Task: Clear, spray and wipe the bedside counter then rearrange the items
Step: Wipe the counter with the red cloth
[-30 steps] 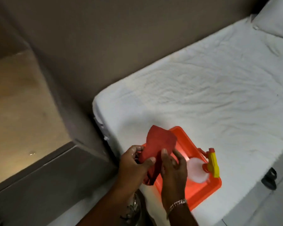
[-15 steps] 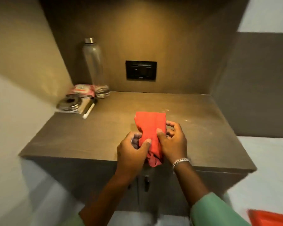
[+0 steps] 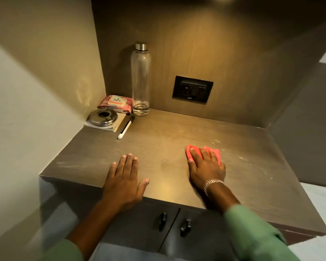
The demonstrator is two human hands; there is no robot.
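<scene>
Red cloth [image 3: 216,155] mostly under right hand [image 3: 207,171]

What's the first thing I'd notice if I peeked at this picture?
The bright red cloth jumps out, pressed flat under the right hand on the right side of the brown counter. The left hand lies flat near the counter's front edge. A tall clear bottle stands near the back left corner.
</scene>
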